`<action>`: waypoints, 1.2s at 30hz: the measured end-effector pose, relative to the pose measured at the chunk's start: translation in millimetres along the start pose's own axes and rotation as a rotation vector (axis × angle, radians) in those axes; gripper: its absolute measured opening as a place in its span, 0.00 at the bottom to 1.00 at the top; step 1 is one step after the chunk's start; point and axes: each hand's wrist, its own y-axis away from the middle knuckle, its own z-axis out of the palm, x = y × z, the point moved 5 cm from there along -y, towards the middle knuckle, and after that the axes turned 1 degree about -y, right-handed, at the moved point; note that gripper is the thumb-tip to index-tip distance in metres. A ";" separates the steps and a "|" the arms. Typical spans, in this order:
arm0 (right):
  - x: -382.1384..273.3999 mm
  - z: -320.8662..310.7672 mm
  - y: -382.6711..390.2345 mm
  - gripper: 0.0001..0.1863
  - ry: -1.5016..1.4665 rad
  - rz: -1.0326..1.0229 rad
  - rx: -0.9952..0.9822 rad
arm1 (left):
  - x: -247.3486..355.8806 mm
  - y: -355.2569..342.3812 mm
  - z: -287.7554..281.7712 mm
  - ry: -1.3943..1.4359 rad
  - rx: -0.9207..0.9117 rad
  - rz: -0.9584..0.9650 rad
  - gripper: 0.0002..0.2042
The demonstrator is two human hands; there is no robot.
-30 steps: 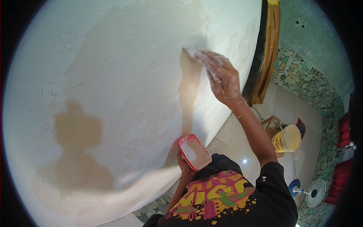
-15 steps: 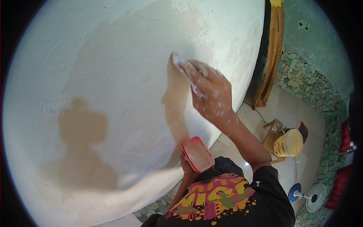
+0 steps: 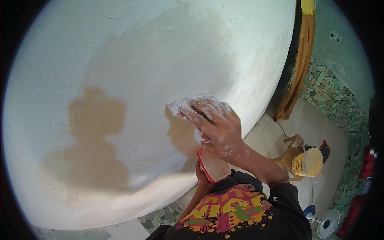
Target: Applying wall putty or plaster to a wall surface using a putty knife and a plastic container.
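Observation:
My right hand [image 3: 222, 130], smeared with white putty, is closed around a flat putty scraper [image 3: 178, 109]. Its blade is at the pale wall [image 3: 136, 68]; whether the whole edge touches cannot be made out. White putty coats the scraper and my fingers. Lower down, my left hand [image 3: 203, 178] grips the side of a red-rimmed tub [image 3: 214, 167] holding off-white putty, close to my body. My right wrist and forearm pass just above the tub and hide part of it. Damp-looking, darker patches show on the wall, along with my shadow.
To the right, a putty-stained bucket [image 3: 311, 163] stands by a small wooden stool [image 3: 286, 160] on the tiled floor. A fan [image 3: 329, 224] is at lower right. A brown draped strip [image 3: 301, 70] hangs past the wall's edge, near a stone-clad wall [image 3: 326, 86].
My right hand has come down the wall with the scraper, nearer the tub, and the blade has turned to show more of its face. My left hand still holds the tub.

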 end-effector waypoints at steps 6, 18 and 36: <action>43.0 -69.4 -60.2 0.27 0.093 -0.149 0.396 | -19.5 13.7 23.0 0.090 -0.095 -0.053 0.34; 2.1 -84.2 -37.4 0.35 -0.032 -0.025 -0.027 | -55.3 39.0 34.5 0.041 -0.015 -0.042 0.35; 37.5 -165.2 -80.0 0.31 0.185 -0.241 0.243 | -100.5 58.6 74.4 0.037 0.014 -0.054 0.36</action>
